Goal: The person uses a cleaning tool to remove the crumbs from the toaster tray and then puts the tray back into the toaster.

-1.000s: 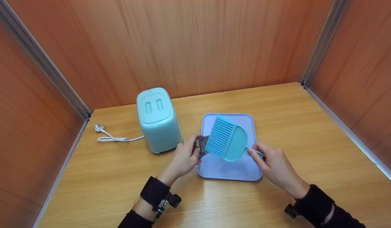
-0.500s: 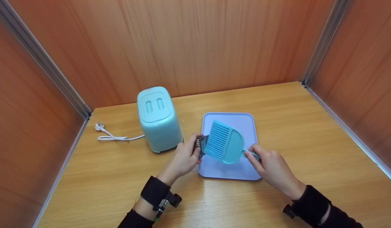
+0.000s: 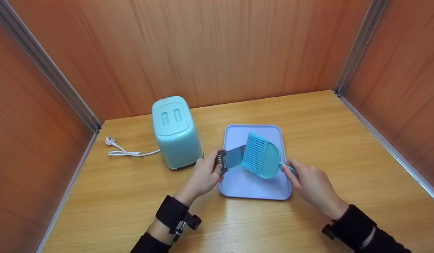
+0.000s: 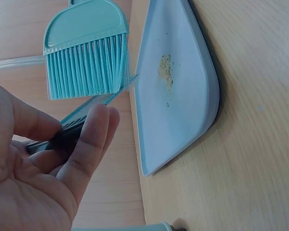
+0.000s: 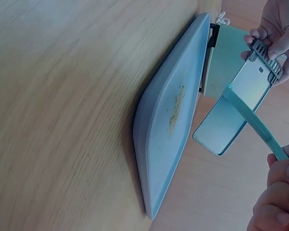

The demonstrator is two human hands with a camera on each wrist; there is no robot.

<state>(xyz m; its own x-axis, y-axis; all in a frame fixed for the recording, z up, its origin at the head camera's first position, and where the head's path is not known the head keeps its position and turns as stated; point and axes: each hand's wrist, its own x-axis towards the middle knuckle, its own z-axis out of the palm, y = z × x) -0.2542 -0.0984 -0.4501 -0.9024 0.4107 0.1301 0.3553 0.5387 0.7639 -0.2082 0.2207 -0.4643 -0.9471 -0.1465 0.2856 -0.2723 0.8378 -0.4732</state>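
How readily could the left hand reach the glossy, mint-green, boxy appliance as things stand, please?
Likely yes, for a touch: the left hand is near the appliance, nothing visibly between; grasping it would probably mean releasing the rectangular grey metallic pan it holds.

Turquoise brush (image 3: 269, 161) (bristles leftward) | slanted grey panel (image 3: 234, 157) | both aloft
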